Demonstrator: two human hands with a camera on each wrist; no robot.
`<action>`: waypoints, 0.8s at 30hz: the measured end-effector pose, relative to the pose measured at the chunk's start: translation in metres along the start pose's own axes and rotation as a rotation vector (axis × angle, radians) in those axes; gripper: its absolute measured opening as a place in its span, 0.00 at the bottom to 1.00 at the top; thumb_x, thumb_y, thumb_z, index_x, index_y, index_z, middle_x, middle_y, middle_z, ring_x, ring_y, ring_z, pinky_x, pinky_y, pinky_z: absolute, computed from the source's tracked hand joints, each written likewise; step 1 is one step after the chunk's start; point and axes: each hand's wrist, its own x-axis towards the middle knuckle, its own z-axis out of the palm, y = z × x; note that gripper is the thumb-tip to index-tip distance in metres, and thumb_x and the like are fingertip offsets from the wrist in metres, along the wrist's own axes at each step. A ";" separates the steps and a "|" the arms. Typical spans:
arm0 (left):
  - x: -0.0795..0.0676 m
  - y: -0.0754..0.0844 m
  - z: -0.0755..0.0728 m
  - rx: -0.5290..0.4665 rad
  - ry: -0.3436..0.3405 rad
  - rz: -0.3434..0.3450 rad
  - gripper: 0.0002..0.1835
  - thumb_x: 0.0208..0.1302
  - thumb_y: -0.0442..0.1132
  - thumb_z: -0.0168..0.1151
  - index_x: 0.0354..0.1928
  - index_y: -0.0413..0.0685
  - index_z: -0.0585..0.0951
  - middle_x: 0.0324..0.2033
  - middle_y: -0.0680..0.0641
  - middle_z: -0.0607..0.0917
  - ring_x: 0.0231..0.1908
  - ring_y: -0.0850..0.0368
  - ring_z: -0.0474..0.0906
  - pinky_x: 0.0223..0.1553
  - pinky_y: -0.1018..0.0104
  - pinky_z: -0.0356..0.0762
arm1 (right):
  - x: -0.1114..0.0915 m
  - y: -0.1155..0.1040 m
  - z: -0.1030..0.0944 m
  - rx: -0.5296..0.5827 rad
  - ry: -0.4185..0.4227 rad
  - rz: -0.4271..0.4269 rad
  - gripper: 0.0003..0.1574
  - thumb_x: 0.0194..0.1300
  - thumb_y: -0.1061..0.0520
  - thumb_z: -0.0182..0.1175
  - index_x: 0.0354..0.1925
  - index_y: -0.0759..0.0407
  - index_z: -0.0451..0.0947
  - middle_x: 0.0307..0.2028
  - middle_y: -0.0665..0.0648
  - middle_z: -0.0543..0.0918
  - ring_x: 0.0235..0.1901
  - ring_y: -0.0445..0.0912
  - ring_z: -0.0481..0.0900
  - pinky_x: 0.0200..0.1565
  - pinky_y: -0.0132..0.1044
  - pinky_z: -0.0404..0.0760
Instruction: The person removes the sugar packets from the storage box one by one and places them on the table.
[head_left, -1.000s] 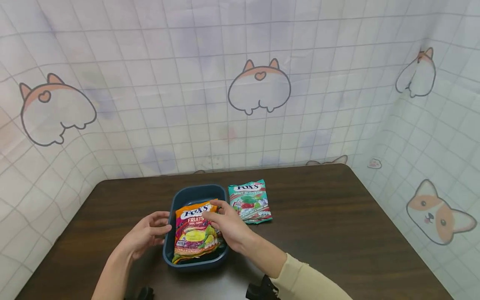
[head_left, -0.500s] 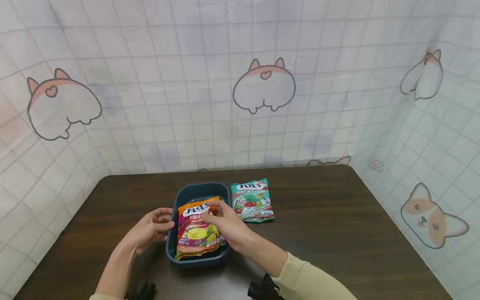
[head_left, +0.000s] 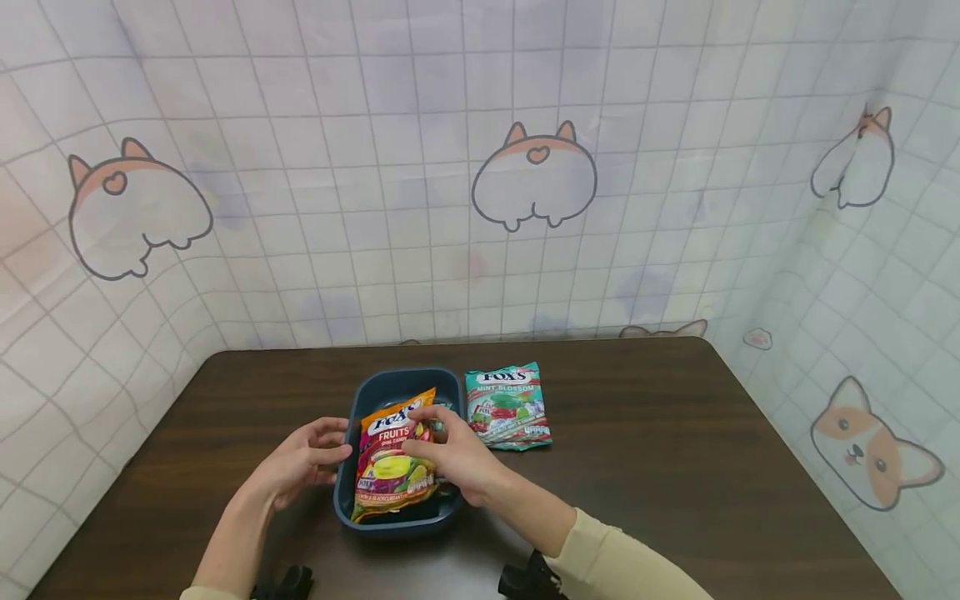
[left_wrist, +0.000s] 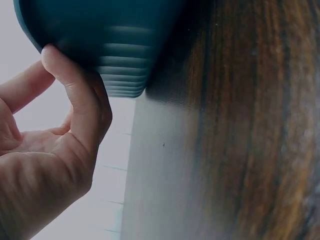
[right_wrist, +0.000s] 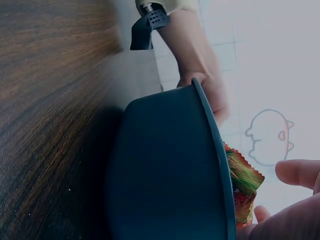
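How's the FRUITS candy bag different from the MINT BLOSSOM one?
The FRUITS bag is mostly orange and purple; the MINT BLOSSOM bag is mostly teal.
The FRUITS bag is in the blue tub; the MINT BLOSSOM bag lies on the table.
The right hand is at the FRUITS bag, not the MINT BLOSSOM bag.
Both say FOX'S.

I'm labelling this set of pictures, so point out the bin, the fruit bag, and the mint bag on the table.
Bin (right_wrist: pixel 167 165): right wrist view, on its outer wall.
Fruit bag (head_left: pixel 392 467): head view, on its printed front.
Mint bag (head_left: pixel 507 408): head view, middle of its front.
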 end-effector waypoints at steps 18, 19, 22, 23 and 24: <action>0.003 -0.003 -0.003 0.007 -0.028 0.012 0.31 0.77 0.36 0.58 0.73 0.33 0.56 0.59 0.36 0.76 0.46 0.51 0.78 0.44 0.58 0.83 | 0.026 0.010 -0.003 -0.021 -0.158 -0.010 0.38 0.70 0.60 0.66 0.74 0.50 0.67 0.58 0.59 0.74 0.49 0.52 0.79 0.51 0.46 0.83; 0.003 -0.003 -0.003 0.007 -0.029 0.013 0.32 0.77 0.37 0.58 0.73 0.33 0.56 0.59 0.36 0.77 0.46 0.51 0.78 0.44 0.58 0.83 | 0.027 0.011 -0.002 -0.038 -0.161 -0.015 0.39 0.69 0.60 0.67 0.74 0.50 0.67 0.58 0.58 0.75 0.49 0.52 0.79 0.50 0.46 0.83; 0.001 -0.004 -0.004 0.006 -0.034 0.019 0.32 0.77 0.37 0.58 0.72 0.33 0.56 0.59 0.37 0.77 0.46 0.51 0.79 0.44 0.58 0.83 | 0.028 0.013 0.000 -0.127 -0.157 -0.032 0.40 0.68 0.58 0.68 0.74 0.48 0.67 0.58 0.58 0.75 0.50 0.52 0.78 0.50 0.47 0.83; 0.001 -0.004 -0.004 0.005 -0.037 0.022 0.32 0.77 0.37 0.59 0.72 0.33 0.56 0.58 0.37 0.77 0.46 0.51 0.79 0.44 0.58 0.83 | 0.028 0.014 0.001 -0.164 -0.149 -0.037 0.40 0.68 0.57 0.69 0.74 0.48 0.67 0.58 0.58 0.75 0.50 0.52 0.77 0.50 0.47 0.83; 0.001 -0.004 -0.004 0.006 -0.038 0.024 0.32 0.77 0.37 0.59 0.72 0.33 0.57 0.58 0.37 0.77 0.46 0.51 0.79 0.44 0.58 0.83 | 0.028 0.013 0.002 -0.202 -0.142 -0.043 0.41 0.68 0.56 0.70 0.74 0.48 0.67 0.58 0.57 0.75 0.51 0.51 0.77 0.51 0.47 0.82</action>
